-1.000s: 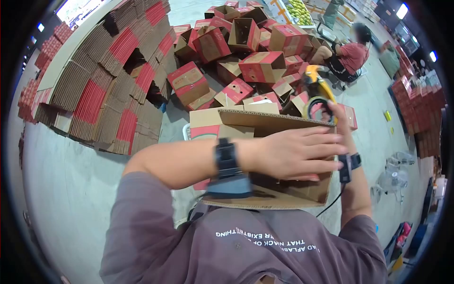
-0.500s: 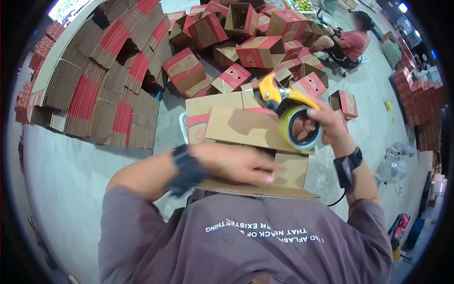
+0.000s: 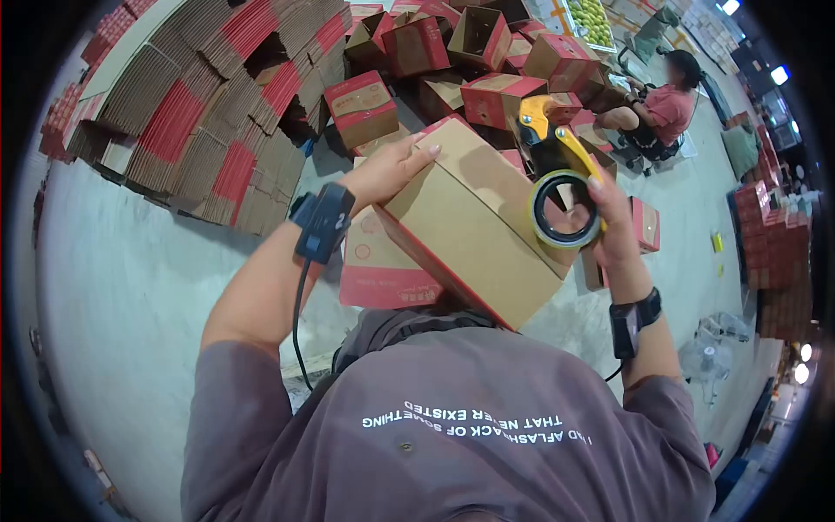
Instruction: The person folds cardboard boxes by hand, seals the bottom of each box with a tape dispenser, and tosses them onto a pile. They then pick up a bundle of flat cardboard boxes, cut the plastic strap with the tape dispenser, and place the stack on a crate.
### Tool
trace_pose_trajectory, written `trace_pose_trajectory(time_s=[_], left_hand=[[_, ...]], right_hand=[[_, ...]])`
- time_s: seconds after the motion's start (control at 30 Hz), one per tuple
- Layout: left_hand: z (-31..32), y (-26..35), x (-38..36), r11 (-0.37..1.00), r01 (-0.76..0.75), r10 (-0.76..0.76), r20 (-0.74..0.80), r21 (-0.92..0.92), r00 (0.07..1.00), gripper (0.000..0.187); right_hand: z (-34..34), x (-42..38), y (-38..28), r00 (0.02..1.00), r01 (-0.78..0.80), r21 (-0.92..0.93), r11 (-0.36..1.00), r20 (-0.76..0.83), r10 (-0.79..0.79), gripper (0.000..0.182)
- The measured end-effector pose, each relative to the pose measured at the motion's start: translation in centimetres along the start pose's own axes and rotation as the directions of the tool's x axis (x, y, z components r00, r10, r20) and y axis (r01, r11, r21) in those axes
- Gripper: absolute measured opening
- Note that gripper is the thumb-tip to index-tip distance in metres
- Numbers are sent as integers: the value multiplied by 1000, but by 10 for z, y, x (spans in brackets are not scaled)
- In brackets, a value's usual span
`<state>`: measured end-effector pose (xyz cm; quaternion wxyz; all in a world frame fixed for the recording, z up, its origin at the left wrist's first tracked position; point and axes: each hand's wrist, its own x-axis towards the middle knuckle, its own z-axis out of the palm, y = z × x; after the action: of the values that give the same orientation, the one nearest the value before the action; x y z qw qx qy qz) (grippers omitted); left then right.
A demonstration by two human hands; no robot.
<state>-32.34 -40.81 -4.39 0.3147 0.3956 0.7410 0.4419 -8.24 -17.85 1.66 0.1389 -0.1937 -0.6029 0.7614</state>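
In front of my chest a cardboard box (image 3: 474, 230) with red edges is held at a slant, its plain brown flaps folded closed and a seam running between them. My left hand (image 3: 390, 172) grips the box's far left corner, thumb on top. A yellow-handled tape dispenser (image 3: 544, 130) is in my right hand (image 3: 616, 217), its tape roll against the box's right end. The fingers behind the roll are partly hidden. Under the box's left side shows another red-and-brown piece of cardboard (image 3: 387, 283).
Tall stacks of flattened cartons (image 3: 187, 113) stand at the left. Beyond the box lies a heap of made-up red boxes (image 3: 417, 48). A person in a pink shirt (image 3: 668, 113) sits at the right, near a crate of green fruit (image 3: 591, 22). Plastic wrap (image 3: 709, 357) lies on the floor.
The box's open flaps are now folded down and the box is turned to a slant. My left hand has moved from over the opening to the far left corner. The dispenser stays in my right hand.
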Motion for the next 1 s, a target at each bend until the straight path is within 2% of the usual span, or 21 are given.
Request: trace_pose_trajectory(time_s=[0.03,0.1,0.17,0.2,0.23,0.27,0.3,0.33,0.37,0.4,0.47,0.5,0.57,0.7,0.73,0.8,0.87,0.9,0.93,0.97,1.0], left_hand=[[2,1,3,998,-10,9,18,64,1000,69],[10,0,6,993,-14,9,42,115,999,70],[14,0,4,980,33,-27,-37,199,999,62],[14,2,3,985,64,-59,-34,161,998,63],[13,8,2,986,62,-59,-26,157,998,63],[13,15,0,956,46,-40,-27,289,999,64],[15,17,-3,909,28,-19,-26,415,999,65],[21,11,-4,912,20,-14,-19,409,1000,65],[26,3,-4,768,-116,303,-197,630,932,67],[32,-6,-6,547,-155,607,-263,823,750,69],[49,-7,-26,512,-468,667,9,720,745,76],[53,1,-41,521,-472,672,0,711,741,76],[56,20,-69,515,-672,686,215,532,695,81],[55,14,-53,432,-683,694,266,589,669,85],[58,10,-52,451,-688,711,237,569,662,84],[59,6,-50,490,-706,732,198,512,652,82],[60,6,-49,490,-705,740,183,512,647,82],[60,5,-50,493,-700,741,173,517,649,81],[58,3,-50,500,-690,738,158,524,656,81],[57,2,-51,496,-698,745,159,517,648,82],[58,1,-51,494,-705,751,159,510,641,83]], right_hand=[[4,-3,-17,993,117,-99,988,17,-116,46],[22,-26,-63,952,305,-49,951,11,-305,53],[35,-50,-80,832,538,-170,825,-45,-552,57],[23,-62,-70,818,570,-284,771,104,-566,59],[24,-63,-34,811,544,-403,736,26,-585,63],[3,-67,14,812,525,-680,511,220,-541,67],[26,-70,14,864,468,-819,332,347,-364,69],[29,-72,17,849,472,-788,396,285,-444,65],[32,-69,14,846,476,-791,384,291,-448,65],[35,-69,13,869,451,-769,454,262,-420,64],[37,-64,6,894,417,-755,506,243,-376,63],[37,-59,2,919,353,-758,549,171,-355,59],[32,-47,-9,958,211,-750,627,30,-286,53],[46,48,-87,945,166,-851,498,-8,-328,39],[65,81,-107,960,240,-842,484,131,-248,37],[124,135,-99,967,253,-863,437,232,-102,41],[165,196,-59,903,430,-903,11,430,1,50],[207,197,-46,918,376,-926,-26,368,150,39],[225,227,-21,859,472,-872,-131,422,290,42],[255,227,-11,806,505,-853,-132,411,425,42],[271,239,7,811,454,-874,-170,327,484,41]])
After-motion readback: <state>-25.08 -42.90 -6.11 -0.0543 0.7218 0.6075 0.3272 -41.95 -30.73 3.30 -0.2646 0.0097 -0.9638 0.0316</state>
